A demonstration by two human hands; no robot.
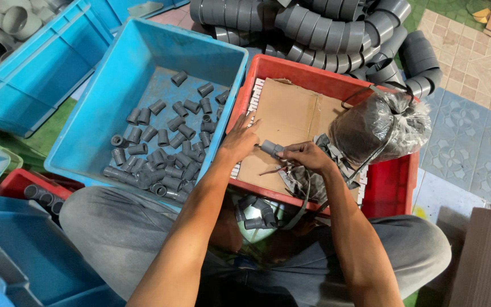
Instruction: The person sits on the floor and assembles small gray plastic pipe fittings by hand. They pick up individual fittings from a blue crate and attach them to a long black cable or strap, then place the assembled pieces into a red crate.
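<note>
Right hand (308, 156) grip: fingers pinched shut around one end of a small grey plastic pipe fitting (270, 149), short coupler type, other end sticking out toward the left hand. The fitting sits over the cardboard sheet (291, 119) that lies in the red crate (390, 182).

Left hand (238, 142) grip: loose, fingers spread, index extended, fingertips just beside the free end of the fitting. Can't tell if it's actually touching. Holds nothing as far as I can see.

Handling, my read: rigid moulded plastic, light, won't deform under a pinch. Smooth round wall, so it could roll or twist in the fingers. Best hold looks like thumb and fingers across the barrel at one end, leaving the open socket free. Not fragile; a drop shouldn't hurt it.

Just under the right hand: a tangle of dark strips or bands (305, 185), soft and floppy, likely to snag. Further right of the grip: clear plastic bag (379, 128) stuffed with dark parts, tied at the top, resting in the same crate.

Left of the grip: blue crate (115, 85) with a loose pile of similar grey couplers (166, 148) on its floor. Beyond, away from the person: heap of large grey pipe elbows (325, 31). Below the grip, between the knees: a few more grey fittings (257, 216).
</note>
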